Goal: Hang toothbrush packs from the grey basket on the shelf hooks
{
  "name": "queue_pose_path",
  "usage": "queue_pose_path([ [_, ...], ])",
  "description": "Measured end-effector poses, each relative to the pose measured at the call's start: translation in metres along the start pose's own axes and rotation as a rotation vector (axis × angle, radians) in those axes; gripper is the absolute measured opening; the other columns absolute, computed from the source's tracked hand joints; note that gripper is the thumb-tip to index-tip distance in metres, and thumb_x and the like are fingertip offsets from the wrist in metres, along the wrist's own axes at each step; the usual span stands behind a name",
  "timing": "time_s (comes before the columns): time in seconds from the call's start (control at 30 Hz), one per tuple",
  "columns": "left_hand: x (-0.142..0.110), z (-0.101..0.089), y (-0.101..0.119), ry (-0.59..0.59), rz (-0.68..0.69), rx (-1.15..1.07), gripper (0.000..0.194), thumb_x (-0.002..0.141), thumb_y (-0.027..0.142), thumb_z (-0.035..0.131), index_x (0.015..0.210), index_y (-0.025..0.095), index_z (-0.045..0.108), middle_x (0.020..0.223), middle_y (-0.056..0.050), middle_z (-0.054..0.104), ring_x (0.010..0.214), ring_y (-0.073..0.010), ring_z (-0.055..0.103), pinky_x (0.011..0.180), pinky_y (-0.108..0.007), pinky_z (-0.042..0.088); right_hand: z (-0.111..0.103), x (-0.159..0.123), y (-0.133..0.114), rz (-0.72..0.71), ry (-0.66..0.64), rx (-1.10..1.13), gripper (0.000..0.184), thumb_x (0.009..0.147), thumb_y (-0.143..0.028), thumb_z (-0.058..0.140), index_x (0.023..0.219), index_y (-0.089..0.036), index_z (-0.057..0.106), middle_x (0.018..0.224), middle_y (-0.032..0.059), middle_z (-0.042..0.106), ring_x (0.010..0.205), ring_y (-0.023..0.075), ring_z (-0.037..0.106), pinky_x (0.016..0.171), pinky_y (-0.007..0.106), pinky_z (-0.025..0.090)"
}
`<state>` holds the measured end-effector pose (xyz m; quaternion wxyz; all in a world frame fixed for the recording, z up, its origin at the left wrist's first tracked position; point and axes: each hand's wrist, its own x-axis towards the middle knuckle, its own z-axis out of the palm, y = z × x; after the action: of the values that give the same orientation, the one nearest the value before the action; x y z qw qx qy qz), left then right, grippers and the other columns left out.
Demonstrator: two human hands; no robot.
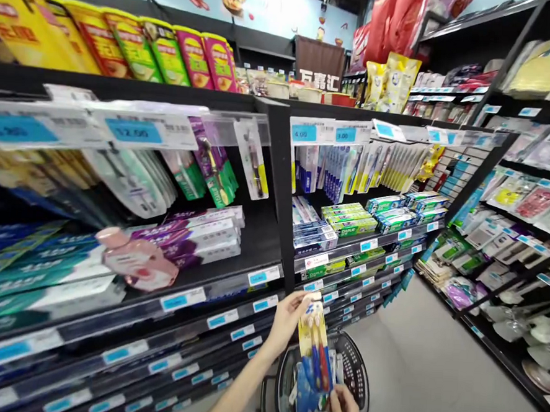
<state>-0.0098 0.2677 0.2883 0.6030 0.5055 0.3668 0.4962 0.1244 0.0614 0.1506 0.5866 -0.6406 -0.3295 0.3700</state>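
A toothbrush pack (315,348) hangs upright over the shopping basket, with two brushes, one blue and one red, on a yellow and blue card. My left hand (288,315) pinches its top edge between thumb and fingers. At the lower right edge of the card, my right hand (344,410) is closed on it, with part of the fingers hidden. Beneath both hands is the dark shopping basket (362,370) with perforated walls. Some packaged goods lie inside it, largely covered by the pack.
Toothpaste boxes (351,220) and hanging toothbrushes (335,172) fill the shelf ahead. A pink bottle (136,260) lies near the left shelf's front edge. Snack canisters (177,54) line the top. Across the grey floor (414,364), another rack (510,245) holds packaged goods.
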Motion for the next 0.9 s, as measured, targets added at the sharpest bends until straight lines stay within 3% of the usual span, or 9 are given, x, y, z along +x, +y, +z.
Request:
queue_pose_path([
  [0.1,0.004,-0.01,0.003,0.033,-0.027,-0.06,0.039,0.077,0.046,0.08,0.105,0.019,0.077,0.107,-0.011,0.078,0.098,-0.0248,0.072,0.092,-0.037,0.055,-0.002,0.001,-0.013,0.027,-0.082,0.069,0.038,0.083,-0.062,0.068,0.076,-0.025,0.066,0.063,0.002,0.062,0.061,0.0225,0.06,0.061,0.033,0.051],
  [0.27,0.002,-0.021,0.009,0.073,-0.054,-0.145,0.039,0.075,0.042,0.082,0.106,0.019,0.076,0.105,-0.01,0.078,0.097,-0.0231,0.072,0.089,-0.034,0.054,-0.002,-0.004,-0.035,0.034,-0.102,0.222,0.034,0.088,-0.057,0.065,0.081,-0.024,0.061,0.063,0.0,0.059,0.064,0.0212,0.062,0.065,0.034,0.052],
  [0.5,-0.005,-0.027,0.012,0.07,-0.12,-0.284,0.033,0.077,0.035,0.082,0.104,0.018,0.073,0.1,-0.007,0.075,0.092,-0.0182,0.067,0.081,-0.027,0.052,0.0,-0.014,-0.032,0.057,-0.052,0.307,0.028,0.091,-0.05,0.066,0.085,-0.024,0.059,0.067,0.0021,0.068,0.069,0.0225,0.069,0.065,0.034,0.055],
  [0.6,-0.01,-0.024,0.011,0.011,-0.169,-0.484,0.023,0.082,0.029,0.078,0.101,0.019,0.069,0.096,-0.003,0.068,0.081,-0.0132,0.062,0.071,-0.024,0.05,-0.001,-0.018,-0.03,0.071,0.008,0.298,0.031,0.087,-0.051,0.07,0.085,-0.022,0.06,0.078,0.006,0.075,0.068,0.0225,0.072,0.063,0.033,0.057],
  [0.7,-0.016,-0.021,0.012,-0.039,-0.19,-0.821,0.018,0.084,0.018,0.074,0.098,0.02,0.065,0.085,0.001,0.058,0.072,-0.0097,0.054,0.067,-0.023,0.046,0.0,-0.024,-0.033,0.059,0.07,0.303,0.031,0.083,-0.049,0.075,0.087,-0.02,0.063,0.084,0.0084,0.077,0.072,0.0241,0.074,0.064,0.034,0.06],
  [0.8,-0.02,-0.019,0.015,-0.016,-0.128,-1.083,0.022,0.08,0.006,0.068,0.094,0.022,0.06,0.076,0.003,0.05,0.068,-0.0094,0.05,0.069,-0.025,0.044,0.004,-0.032,-0.04,-0.003,0.086,0.274,0.029,0.08,-0.043,0.079,0.091,-0.019,0.067,0.081,0.0088,0.077,0.072,0.0247,0.076,0.066,0.036,0.062],
  [0.9,-0.021,-0.021,0.021,0.014,-0.049,-1.168,0.027,0.077,-0.002,0.061,0.088,0.022,0.057,0.07,0.004,0.046,0.063,-0.0097,0.047,0.067,-0.026,0.041,0.008,-0.041,-0.048,-0.13,0.094,0.147,0.023,0.077,-0.036,0.082,0.085,-0.018,0.07,0.085,0.0101,0.077,0.072,0.0242,0.076,0.067,0.035,0.064],
])
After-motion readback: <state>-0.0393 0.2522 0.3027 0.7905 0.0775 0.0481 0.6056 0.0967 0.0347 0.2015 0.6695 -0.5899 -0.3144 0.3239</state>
